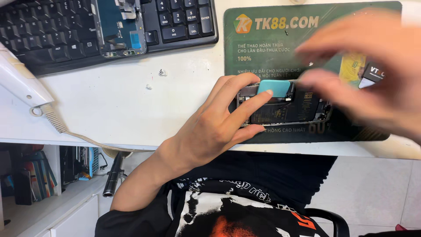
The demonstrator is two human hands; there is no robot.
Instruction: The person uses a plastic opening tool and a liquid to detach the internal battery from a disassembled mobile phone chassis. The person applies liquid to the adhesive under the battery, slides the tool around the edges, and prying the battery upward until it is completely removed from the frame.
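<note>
You had a black keyboard (52, 30) at the far left of the white desk (131, 105), and a second opened phone frame (119, 27) with a blue-green inside lay on top of its keys. A white tool (19, 79) with a coiled cord (55, 118) sat at the desk's left edge, and two small white scraps (162, 72) lay on the bare top between the keyboard and the dark green mat (263, 48). Below the desk you had a shelf of books (35, 173) on the left, and a black chair arm (331, 217) showed at the lower right.
</note>
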